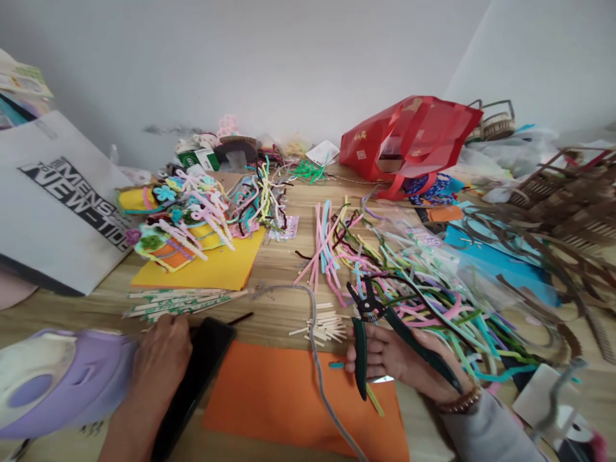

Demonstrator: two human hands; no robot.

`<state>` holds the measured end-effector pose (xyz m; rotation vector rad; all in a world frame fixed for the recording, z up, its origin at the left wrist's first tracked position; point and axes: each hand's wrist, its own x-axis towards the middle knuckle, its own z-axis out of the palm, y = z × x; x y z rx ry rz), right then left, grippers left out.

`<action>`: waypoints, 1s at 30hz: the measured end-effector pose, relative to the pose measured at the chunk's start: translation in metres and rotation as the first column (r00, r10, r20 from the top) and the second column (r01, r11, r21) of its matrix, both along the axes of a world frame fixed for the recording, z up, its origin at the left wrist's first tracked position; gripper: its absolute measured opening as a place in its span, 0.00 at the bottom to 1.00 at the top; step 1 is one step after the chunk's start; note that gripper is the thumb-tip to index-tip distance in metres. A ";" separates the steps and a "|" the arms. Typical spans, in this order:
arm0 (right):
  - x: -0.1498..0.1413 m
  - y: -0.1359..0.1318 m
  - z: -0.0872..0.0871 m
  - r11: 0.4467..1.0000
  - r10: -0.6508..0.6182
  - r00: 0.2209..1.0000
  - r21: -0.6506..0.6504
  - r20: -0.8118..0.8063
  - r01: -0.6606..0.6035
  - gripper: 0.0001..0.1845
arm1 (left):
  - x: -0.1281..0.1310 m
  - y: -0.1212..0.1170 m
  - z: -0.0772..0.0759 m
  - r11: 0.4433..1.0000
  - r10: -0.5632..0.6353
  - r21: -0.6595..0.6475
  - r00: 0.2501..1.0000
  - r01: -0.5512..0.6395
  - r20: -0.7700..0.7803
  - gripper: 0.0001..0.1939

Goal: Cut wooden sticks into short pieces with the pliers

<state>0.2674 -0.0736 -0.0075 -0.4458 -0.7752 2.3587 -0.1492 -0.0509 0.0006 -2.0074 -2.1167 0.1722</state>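
Observation:
My right hand (392, 359) lies palm up with wire strippers (368, 308) across it. Their dark green handles are spread apart, and my fingers curl around one of them. At the left, my left hand (166, 350) is back up with its fingers bent, touching the near end of a pile of sticks in green-printed paper sleeves (185, 301); the fingertips are hidden. Beside it lies a black phone (206, 353). An orange sheet (269, 391) lies between the hands, with a long grey pipe cleaner (315, 340) across it. Short pale stick pieces (327, 325) are scattered just beyond.
Loose coloured pipe cleaners (433, 295) cover the right side. Pipe-cleaner crafts (173, 237) rest on yellow sheets (235, 266). A white bag (62, 199) stands left, near a lilac-and-white device (72, 385). Behind are a red bag (409, 138) and brown woven baskets (572, 199).

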 end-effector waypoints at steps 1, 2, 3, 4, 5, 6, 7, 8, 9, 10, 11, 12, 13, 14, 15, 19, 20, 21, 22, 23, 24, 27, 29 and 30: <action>0.000 0.000 0.000 1.000 -0.001 1.000 0.001 0.004 0.001 0.41 | -0.001 -0.002 0.003 1.000 0.009 -0.014 0.999 -0.009 -0.045 0.15; 0.000 0.000 0.000 1.000 -0.001 1.000 0.002 0.007 0.001 0.41 | -0.001 -0.003 0.006 0.999 0.017 -0.025 0.995 -0.019 -0.098 0.15; 0.000 0.000 0.000 1.000 0.002 1.000 0.004 0.009 -0.002 0.41 | 0.001 -0.003 0.010 0.999 0.020 -0.035 0.989 -0.025 -0.145 0.15; 0.000 0.000 0.000 1.000 0.003 1.000 0.004 0.011 -0.003 0.41 | 0.003 -0.003 0.015 0.999 0.017 -0.044 0.986 -0.025 -0.166 0.15; 0.000 0.000 0.000 1.000 0.003 1.000 0.004 0.013 -0.003 0.41 | 0.005 -0.002 0.019 0.998 0.014 -0.058 0.983 -0.025 -0.181 0.15; -0.001 0.000 0.000 1.000 0.003 1.000 0.005 0.013 -0.003 0.41 | 0.007 -0.001 0.023 0.996 0.009 -0.081 0.981 -0.025 -0.194 0.15; -0.001 0.000 0.001 1.000 0.002 1.000 0.006 0.012 -0.002 0.41 | 0.008 0.000 0.026 0.994 0.006 -0.108 0.979 -0.029 -0.205 0.15; -0.001 0.000 0.001 1.000 0.002 1.000 0.007 0.012 -0.002 0.41 | 0.008 0.002 0.028 0.990 0.004 -0.135 0.978 -0.033 -0.211 0.16; -0.001 0.000 0.001 1.000 -0.001 1.000 0.009 0.013 0.001 0.41 | 0.007 0.004 0.029 0.986 0.004 -0.160 0.978 -0.039 -0.211 0.16; -0.002 0.000 0.001 1.000 -0.007 1.000 0.010 0.014 0.007 0.41 | 0.006 0.005 0.030 0.982 0.011 -0.181 0.978 -0.050 -0.207 0.17; -0.002 0.000 0.001 1.000 -0.010 1.000 0.010 0.014 0.010 0.40 | 0.004 0.007 0.030 0.979 0.017 -0.195 0.980 -0.056 -0.200 0.18; -0.001 0.000 0.001 1.000 -0.010 1.000 0.010 0.014 0.009 0.40 | 0.002 0.008 0.030 0.978 0.018 -0.200 0.980 -0.058 -0.197 0.18; -0.001 0.000 0.001 1.000 -0.010 1.000 0.008 0.015 0.010 0.40 | 0.001 0.009 0.031 0.978 0.008 -0.205 0.980 -0.050 -0.201 0.18; -0.001 0.000 0.002 1.000 -0.010 1.000 0.004 0.015 0.010 0.41 | 0.000 0.010 0.031 0.977 -0.011 -0.208 0.977 -0.035 -0.212 0.18; -0.001 -0.001 0.002 1.000 -0.009 1.000 0.000 0.012 0.009 0.41 | -0.002 0.011 0.032 0.977 -0.031 -0.210 0.973 -0.019 -0.230 0.17; 0.000 -0.001 0.004 1.000 -0.003 1.000 0.013 0.001 0.003 0.42 | -0.006 0.012 0.034 0.970 -0.064 -0.242 0.958 -0.006 -0.280 0.20; 0.000 -0.001 0.005 1.000 0.004 1.000 0.021 0.003 -0.004 0.42 | -0.008 0.012 0.035 0.965 -0.056 -0.262 0.960 -0.018 -0.273 0.21; -0.001 -0.001 0.005 1.000 0.007 1.000 0.024 0.007 -0.007 0.42 | -0.009 0.013 0.035 0.958 -0.051 -0.285 0.964 -0.026 -0.260 0.22; -0.001 0.000 0.005 1.000 0.008 1.000 0.025 0.012 -0.008 0.42 | -0.010 0.013 0.035 0.952 -0.045 -0.305 0.968 -0.034 -0.247 0.23; -0.001 0.000 0.004 1.000 0.009 1.000 0.023 0.015 -0.010 0.42 | -0.011 0.014 0.036 0.946 -0.038 -0.322 0.971 -0.041 -0.235 0.23; -0.001 0.001 0.004 1.000 0.012 1.000 0.021 0.016 -0.012 0.42 | -0.012 0.015 0.036 0.942 -0.031 -0.332 0.973 -0.048 -0.227 0.23; 0.000 0.002 0.001 0.999 0.032 0.999 0.001 0.016 -0.032 0.41 | -0.013 0.017 0.036 0.935 -0.020 -0.351 0.979 -0.055 -0.205 0.23; 0.001 0.002 -0.001 0.999 0.047 0.999 -0.008 0.007 -0.047 0.40 | -0.013 0.018 0.037 0.937 -0.015 -0.345 0.982 -0.052 -0.190 0.22; 0.001 0.002 -0.001 0.999 0.048 0.999 -0.007 0.003 -0.047 0.40 | -0.013 0.018 0.038 0.942 -0.023 -0.332 0.983 -0.039 -0.180 0.22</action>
